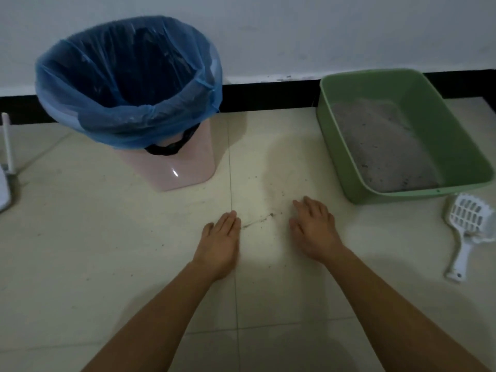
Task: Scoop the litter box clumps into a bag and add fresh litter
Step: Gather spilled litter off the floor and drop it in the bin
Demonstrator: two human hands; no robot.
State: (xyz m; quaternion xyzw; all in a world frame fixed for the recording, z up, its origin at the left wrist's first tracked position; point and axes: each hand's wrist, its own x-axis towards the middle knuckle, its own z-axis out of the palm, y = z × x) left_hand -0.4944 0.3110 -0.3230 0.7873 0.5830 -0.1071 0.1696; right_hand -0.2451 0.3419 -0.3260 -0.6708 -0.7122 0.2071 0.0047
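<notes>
While our left hand (221, 238) and right hand (314, 228) rest flat, fingers straight, holding nothing, scoop (468, 228) lies untouched beside litter box (456, 146); bag (128, 81) lines the bin; we judge every step pending.

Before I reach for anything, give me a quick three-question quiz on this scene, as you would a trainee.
1. True or false: the scoop lies on the floor, outside the litter box.
2. The blue bag lines which container? A: a pink bin. B: a cardboard carton. C: a metal pail.
3. What do the left hand and the right hand hold?

Key: 1 true. 2 A. 3 nothing; both are open, fingers straight, above the floor.
</notes>
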